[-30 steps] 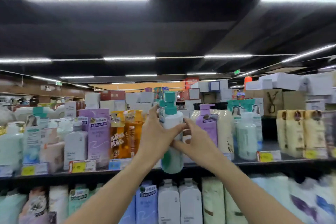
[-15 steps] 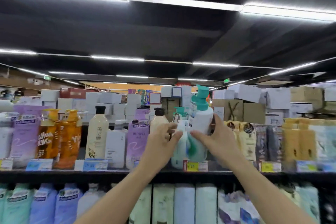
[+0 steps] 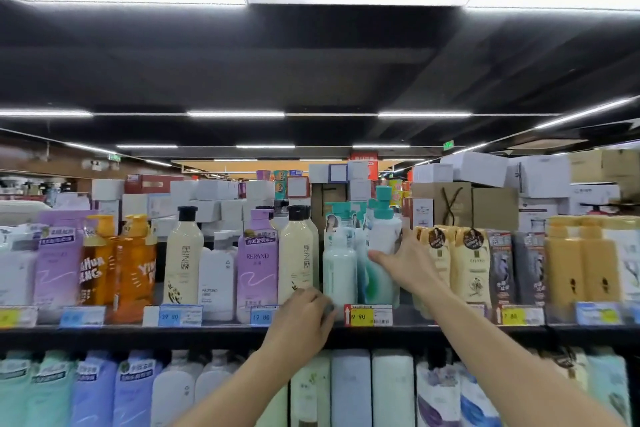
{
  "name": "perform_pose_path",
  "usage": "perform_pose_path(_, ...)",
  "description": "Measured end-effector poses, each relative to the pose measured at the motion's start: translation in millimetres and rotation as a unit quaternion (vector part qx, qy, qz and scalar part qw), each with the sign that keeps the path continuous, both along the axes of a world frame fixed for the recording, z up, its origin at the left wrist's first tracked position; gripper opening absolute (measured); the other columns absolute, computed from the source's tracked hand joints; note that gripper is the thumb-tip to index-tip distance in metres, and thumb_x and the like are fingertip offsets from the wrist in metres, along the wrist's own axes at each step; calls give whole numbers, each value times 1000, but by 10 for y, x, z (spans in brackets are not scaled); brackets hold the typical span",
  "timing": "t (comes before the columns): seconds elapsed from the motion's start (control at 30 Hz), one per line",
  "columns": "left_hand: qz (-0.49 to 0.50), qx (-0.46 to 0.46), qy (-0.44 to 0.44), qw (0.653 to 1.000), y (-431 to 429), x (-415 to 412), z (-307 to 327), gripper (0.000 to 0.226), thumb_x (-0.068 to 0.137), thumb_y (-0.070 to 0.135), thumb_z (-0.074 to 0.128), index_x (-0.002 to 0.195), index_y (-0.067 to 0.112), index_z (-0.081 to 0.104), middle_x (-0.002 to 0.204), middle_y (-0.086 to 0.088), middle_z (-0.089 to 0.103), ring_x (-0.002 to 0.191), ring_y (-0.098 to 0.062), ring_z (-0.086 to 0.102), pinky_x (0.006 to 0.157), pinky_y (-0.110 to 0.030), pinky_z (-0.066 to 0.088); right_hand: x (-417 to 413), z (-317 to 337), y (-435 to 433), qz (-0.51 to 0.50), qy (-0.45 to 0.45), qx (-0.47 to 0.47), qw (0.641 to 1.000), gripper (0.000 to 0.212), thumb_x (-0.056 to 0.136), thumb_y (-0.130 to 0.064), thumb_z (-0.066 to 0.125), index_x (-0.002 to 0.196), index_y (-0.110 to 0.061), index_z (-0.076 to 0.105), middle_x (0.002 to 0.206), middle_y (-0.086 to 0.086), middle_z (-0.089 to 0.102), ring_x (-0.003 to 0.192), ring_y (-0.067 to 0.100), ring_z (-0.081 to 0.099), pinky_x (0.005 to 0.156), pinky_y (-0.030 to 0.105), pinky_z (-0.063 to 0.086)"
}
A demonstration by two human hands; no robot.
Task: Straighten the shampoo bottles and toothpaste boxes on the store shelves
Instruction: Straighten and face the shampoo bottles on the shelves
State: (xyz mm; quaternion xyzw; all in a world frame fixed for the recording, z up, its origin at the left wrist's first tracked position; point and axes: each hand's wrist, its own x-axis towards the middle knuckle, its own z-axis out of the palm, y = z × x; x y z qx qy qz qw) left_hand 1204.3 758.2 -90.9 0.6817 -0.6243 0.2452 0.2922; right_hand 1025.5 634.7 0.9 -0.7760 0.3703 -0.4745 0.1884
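Our right hand clasping teal-pump shampoo bottle; our left hand at its seven o'clock, grip unclear

My right grip wraps teal-pump bottle, upright, thumb across front. My left grip at its 7 o'clock, fingers curled at shelf lip, blurred.

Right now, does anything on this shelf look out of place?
Only the teal-pump bottle in the right hand: its pump sticks up above its neighbours, so it seems not settled in the row.
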Motion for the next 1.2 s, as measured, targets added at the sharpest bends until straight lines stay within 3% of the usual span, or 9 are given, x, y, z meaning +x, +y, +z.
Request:
perform_pose_path(0.1,-1,-17,-24,1000,-10,37,-58,32,99,44,46,116,26,66,114,10,58,108,-13,50,91,-31,48,55,-84,-31,-24,54,24,998,68,75,-56,78,125,-20,48,109,1,66,90,18,62,79,37,58)
perform_pose_path(0.23,-15,-39,-20,999,2,59,-100,33,100,45,45,117,27,65,114,11,58,109,-10,48,93,-29,46,84,-150,-22,-34,69,20,997,74,82,-49,76,139,-14,44,122,7,64,92,15,50,77,29,43)
perform_pose_path(0.3,-24,-53,-22,998,24,52,-119,33,100,44,45,119,26,65,115,10,58,110,-10,47,93,-27,44,93,-180,14,-34,48,14,998,77,81,-49,77,141,-15,43,126,8,62,99,18,55,82,32,47)
perform_pose_path(0.4,-35,-61,-26,997,36,52,-144,32,100,43,45,119,25,64,115,10,57,111,-9,45,94,-25,42,119,-259,92,-103,8,-102,989,71,86,-51,70,142,-17,42,131,5,52,121,24,50,102,43,46)
perform_pose_path(0.53,-50,-68,-20,996,27,94,-149,33,99,40,46,122,25,65,117,11,56,113,-8,43,99,-26,43,312,-249,435,-34,1,-229,973,38,97,-42,59,128,-19,57,124,-5,58,108,13,60,89,24,49)
perform_pose_path(0.73,-94,-89,-41,991,81,153,-212,35,95,31,46,116,14,68,116,3,60,112,-14,49,100,-28,45,726,-244,479,-61,125,-130,982,75,94,-47,61,152,-15,27,148,5,45,126,25,54,95,42,53)
perform_pose_path(0.87,-101,-91,-74,988,136,214,-308,36,95,30,46,123,15,65,130,2,58,124,-14,48,110,-19,30,870,-240,429,-98,161,-82,979,83,91,-51,63,151,-9,24,151,11,40,119,29,60,86,43,56)
perform_pose_path(1.07,-113,-109,-61,986,191,241,-404,28,96,23,50,116,12,67,130,-1,58,130,-17,49,115,-26,34,1012,-272,438,-122,166,-58,977,92,91,-52,64,152,-3,15,154,24,33,116,35,62,85,44,54)
perform_pose_path(1.2,-141,-143,-44,979,247,210,-357,20,94,15,54,109,10,68,115,1,63,118,-16,55,107,-27,42,982,-253,536,-76,107,-67,989,82,86,-48,71,144,-8,29,136,16,46,109,35,62,84,44,54)
